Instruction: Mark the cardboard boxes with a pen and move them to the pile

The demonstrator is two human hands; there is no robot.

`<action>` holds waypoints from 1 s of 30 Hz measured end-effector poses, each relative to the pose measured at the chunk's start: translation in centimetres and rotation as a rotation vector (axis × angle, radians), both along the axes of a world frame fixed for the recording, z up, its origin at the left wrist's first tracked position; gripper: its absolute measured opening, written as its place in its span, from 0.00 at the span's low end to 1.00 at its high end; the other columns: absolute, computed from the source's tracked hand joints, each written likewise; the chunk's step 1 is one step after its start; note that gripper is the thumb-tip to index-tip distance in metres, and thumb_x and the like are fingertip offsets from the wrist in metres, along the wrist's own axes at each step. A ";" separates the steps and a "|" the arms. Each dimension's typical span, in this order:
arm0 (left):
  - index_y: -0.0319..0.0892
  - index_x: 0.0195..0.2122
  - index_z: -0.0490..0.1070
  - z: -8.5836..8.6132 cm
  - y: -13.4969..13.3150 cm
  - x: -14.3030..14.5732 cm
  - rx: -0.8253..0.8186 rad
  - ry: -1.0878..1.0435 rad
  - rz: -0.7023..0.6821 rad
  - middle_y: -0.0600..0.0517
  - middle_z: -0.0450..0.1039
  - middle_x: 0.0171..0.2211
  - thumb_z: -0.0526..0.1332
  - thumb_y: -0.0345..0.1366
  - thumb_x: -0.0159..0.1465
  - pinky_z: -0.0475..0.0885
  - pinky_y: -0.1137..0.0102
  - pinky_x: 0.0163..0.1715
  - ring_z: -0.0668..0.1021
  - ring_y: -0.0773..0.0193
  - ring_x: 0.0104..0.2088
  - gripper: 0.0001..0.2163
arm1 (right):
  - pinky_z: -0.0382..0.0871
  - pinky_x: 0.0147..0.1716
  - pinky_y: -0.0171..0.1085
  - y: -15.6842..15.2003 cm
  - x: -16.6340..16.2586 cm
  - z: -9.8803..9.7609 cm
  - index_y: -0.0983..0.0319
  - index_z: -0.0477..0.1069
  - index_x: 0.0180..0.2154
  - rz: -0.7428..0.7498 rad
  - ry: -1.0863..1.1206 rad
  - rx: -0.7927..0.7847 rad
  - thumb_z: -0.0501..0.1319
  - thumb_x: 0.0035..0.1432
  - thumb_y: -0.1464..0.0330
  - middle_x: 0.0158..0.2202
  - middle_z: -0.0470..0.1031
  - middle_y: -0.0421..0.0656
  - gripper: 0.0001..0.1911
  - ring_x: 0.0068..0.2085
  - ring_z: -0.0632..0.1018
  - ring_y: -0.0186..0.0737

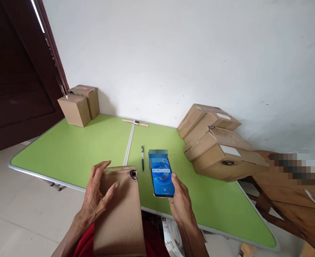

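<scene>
A cardboard box lies close against my body, with its far end over the front edge of the green table. Its far right corner has a dark, torn hole. My left hand is at the box's left side, fingers spread and thumb over the top face. In my right hand is a smartphone, tilted up with its screen lit blue; part of its upper end is blurred out. My thumb lies along the phone's right edge, and the other fingers are hidden. A black pen lies between box and phone.
Two cardboard boxes stand at the back left. Several more cartons lean together on the right. A pink-strapped smartwatch lies by the wall. A wooden bench is beyond the table's right side, and a dark door stands left.
</scene>
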State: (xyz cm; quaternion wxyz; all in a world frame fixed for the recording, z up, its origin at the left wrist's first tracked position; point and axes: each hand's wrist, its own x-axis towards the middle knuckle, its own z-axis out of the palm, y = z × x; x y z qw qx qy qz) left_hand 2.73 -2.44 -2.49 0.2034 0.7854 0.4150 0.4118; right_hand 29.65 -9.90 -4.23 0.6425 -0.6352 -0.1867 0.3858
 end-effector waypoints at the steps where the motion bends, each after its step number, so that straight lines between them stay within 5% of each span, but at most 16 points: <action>1: 0.49 0.69 0.60 -0.2 -0.1 -0.2 -0.040 -0.052 0.022 0.41 0.68 0.62 0.60 0.45 0.73 0.73 0.48 0.60 0.73 0.46 0.62 0.25 | 0.78 0.38 0.44 0.7 0.9 -0.9 0.62 0.80 0.39 0.001 -0.077 -0.028 0.65 0.49 0.34 0.35 0.85 0.47 0.38 0.39 0.83 0.51; 5: 0.51 0.73 0.54 -1.7 0.0 -1.2 -0.244 -0.191 0.065 0.40 0.61 0.71 0.59 0.51 0.74 0.66 0.41 0.67 0.67 0.42 0.70 0.30 | 0.77 0.40 0.44 2.7 3.4 -3.9 0.61 0.77 0.33 -0.013 -0.241 -0.115 0.62 0.50 0.35 0.29 0.81 0.45 0.34 0.40 0.81 0.51; 9: 0.56 0.76 0.50 -4.3 0.5 -2.6 -0.488 -0.278 0.035 0.43 0.59 0.75 0.46 0.57 0.76 0.60 0.35 0.69 0.61 0.40 0.75 0.30 | 0.74 0.38 0.43 3.4 4.5 -5.4 0.58 0.72 0.29 -0.048 -0.421 -0.234 0.54 0.59 0.39 0.25 0.76 0.41 0.29 0.38 0.78 0.49; 14: 0.51 0.78 0.49 -6.8 0.8 -3.0 -0.764 -0.409 -0.003 0.43 0.59 0.75 0.34 0.62 0.75 0.72 0.44 0.65 0.65 0.43 0.73 0.36 | 0.67 0.36 0.43 3.4 5.5 -5.6 0.54 0.62 0.24 -0.013 -0.671 -0.411 0.51 0.64 0.53 0.22 0.70 0.41 0.18 0.31 0.72 0.47; 17: 0.51 0.76 0.54 -7.2 0.7 -2.8 -0.753 -0.359 0.054 0.44 0.64 0.72 0.37 0.65 0.73 0.73 0.45 0.65 0.67 0.42 0.72 0.37 | 0.64 0.39 0.44 3.2 5.6 -5.4 0.53 0.59 0.25 0.038 -0.804 -0.509 0.51 0.63 0.58 0.26 0.72 0.44 0.14 0.33 0.74 0.50; 25: 0.47 0.68 0.70 -8.1 0.3 -3.4 -0.728 -0.322 0.015 0.38 0.67 0.70 0.43 0.72 0.68 0.51 0.33 0.72 0.58 0.36 0.76 0.42 | 0.68 0.42 0.51 2.0 5.1 -4.2 0.58 0.73 0.40 0.117 -0.967 -0.716 0.48 0.62 0.58 0.45 0.79 0.60 0.18 0.48 0.80 0.66; 27: 0.49 0.68 0.70 -7.7 0.0 -3.5 -0.736 -0.336 0.001 0.39 0.68 0.69 0.44 0.71 0.69 0.54 0.33 0.72 0.61 0.36 0.75 0.40 | 0.71 0.45 0.52 1.0 4.5 -3.7 0.58 0.74 0.42 0.130 -0.991 -0.680 0.49 0.60 0.57 0.47 0.79 0.61 0.19 0.49 0.80 0.65; 30: 0.51 0.67 0.71 -6.1 -0.7 -3.1 -0.752 -0.438 -0.094 0.40 0.73 0.66 0.49 0.67 0.70 0.68 0.39 0.67 0.72 0.38 0.69 0.35 | 0.75 0.45 0.51 -1.7 2.1 -3.5 0.51 0.76 0.41 0.199 -0.908 -0.424 0.54 0.60 0.48 0.46 0.81 0.55 0.20 0.47 0.82 0.63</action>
